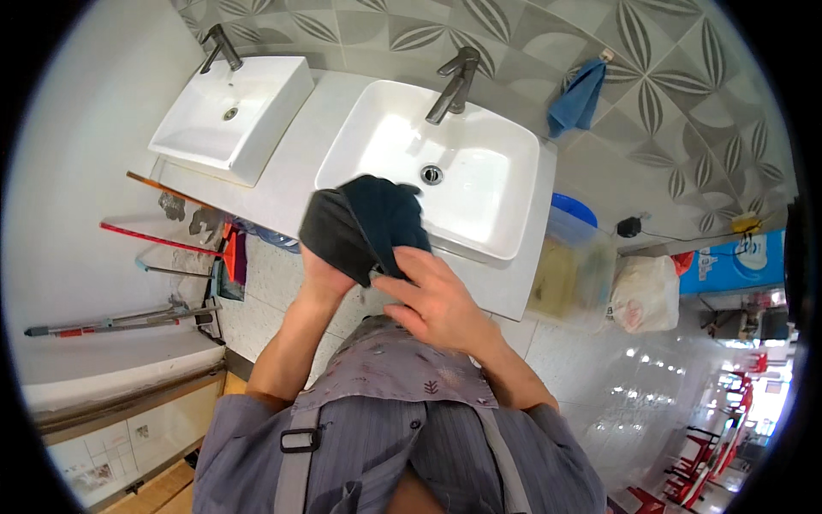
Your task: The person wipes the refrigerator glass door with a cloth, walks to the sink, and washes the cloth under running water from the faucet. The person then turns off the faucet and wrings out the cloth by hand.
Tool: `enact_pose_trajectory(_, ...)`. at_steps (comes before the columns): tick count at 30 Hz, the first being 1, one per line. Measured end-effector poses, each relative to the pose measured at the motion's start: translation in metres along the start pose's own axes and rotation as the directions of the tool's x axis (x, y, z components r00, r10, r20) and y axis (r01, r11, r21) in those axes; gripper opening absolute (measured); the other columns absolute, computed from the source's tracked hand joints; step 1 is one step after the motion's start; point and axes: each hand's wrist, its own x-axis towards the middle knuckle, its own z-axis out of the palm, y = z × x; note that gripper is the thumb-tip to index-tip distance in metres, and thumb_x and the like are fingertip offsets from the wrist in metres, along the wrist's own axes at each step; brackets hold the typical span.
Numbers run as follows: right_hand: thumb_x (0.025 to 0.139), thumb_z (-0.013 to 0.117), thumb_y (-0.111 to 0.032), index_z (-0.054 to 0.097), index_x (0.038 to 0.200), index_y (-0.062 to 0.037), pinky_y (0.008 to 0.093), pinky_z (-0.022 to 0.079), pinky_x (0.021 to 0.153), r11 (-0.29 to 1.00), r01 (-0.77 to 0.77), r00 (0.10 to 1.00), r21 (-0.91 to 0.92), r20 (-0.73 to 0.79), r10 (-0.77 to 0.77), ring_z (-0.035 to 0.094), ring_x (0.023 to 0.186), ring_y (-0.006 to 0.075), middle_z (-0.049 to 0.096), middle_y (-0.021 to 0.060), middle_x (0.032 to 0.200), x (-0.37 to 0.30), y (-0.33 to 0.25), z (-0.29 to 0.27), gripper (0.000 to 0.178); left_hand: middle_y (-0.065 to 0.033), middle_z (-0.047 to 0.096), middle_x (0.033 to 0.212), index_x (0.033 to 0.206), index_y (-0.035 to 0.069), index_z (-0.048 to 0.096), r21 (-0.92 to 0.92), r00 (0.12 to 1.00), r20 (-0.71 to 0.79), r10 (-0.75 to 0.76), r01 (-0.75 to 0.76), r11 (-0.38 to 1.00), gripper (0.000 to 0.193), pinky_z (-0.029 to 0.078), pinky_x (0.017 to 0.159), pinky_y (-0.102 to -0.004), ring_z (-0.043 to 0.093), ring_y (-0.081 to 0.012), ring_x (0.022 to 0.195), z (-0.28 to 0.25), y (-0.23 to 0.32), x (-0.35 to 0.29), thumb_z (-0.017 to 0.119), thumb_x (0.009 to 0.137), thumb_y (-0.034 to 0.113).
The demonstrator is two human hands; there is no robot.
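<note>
Centre of the frame: a dark folded fabric cloth (364,221), overlapping the white rectangular ceramic basin's (501,184) near rim. Right hand (435,295): fingers gripping its lower edge; left hand (325,272): fingers hidden, grip indeterminable. Handling appears unfinished; cloth not yet set down.

You have a dark cloth (385,221) up over the front edge of the white table (295,128). It hides the near left corner of the big sink (505,176). Your left hand (324,276) is under the cloth, so you can't see its fingers. Your right hand (432,295) touches the cloth's near side. A gray tap (455,86) stands at the table's back edge. A small sink (195,128) sits near the left end. A blue rag (577,98) hangs on the wall by the back right corner.
</note>
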Motion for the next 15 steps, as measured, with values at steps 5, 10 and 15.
enact_pose_trajectory(5,0.086,0.069,-0.012,0.066,0.118,-0.0032,0.0403,0.051,0.09,0.863,-0.321,0.918,0.39,-0.095,0.384,0.064,0.103,0.0349,0.065,0.0181,0.115,-0.004,0.065,-0.008,0.033,-0.0196,0.032,0.159,0.151,0.001,0.037,-0.565,0.951,-0.202,-0.233,0.082,0.821,0.067,0.021,0.122,-0.0525,0.032,-0.0371,0.146,0.004,0.052,0.049,0.029,0.103,0.047)
enact_pose_trajectory(10,0.093,0.061,-0.016,0.069,0.103,0.0005,0.0375,0.053,0.073,0.772,-0.636,0.77,0.012,-0.056,0.636,0.068,0.081,0.0321,0.072,0.0159,0.091,-0.008,0.189,0.008,0.021,-0.0205,0.031,0.159,0.149,0.002,0.039,-0.553,0.997,-0.066,-0.03,-0.012,0.833,0.063,0.018,0.122,-0.0544,0.03,-0.0384,0.146,-0.053,0.066,0.068,0.028,0.104,0.044)
enact_pose_trajectory(15,0.092,0.06,-0.023,0.068,0.091,-0.0002,0.0406,0.052,0.073,0.675,-0.726,0.68,-0.129,0.013,0.733,0.067,0.08,0.0342,0.071,0.0165,0.089,0.012,0.286,0.043,0.024,-0.021,0.035,0.157,0.149,0.002,0.04,-0.544,0.999,-0.013,-0.052,0.037,0.839,0.062,0.019,0.122,-0.0555,0.031,-0.0388,0.145,-0.061,0.065,0.096,0.029,0.103,0.043)
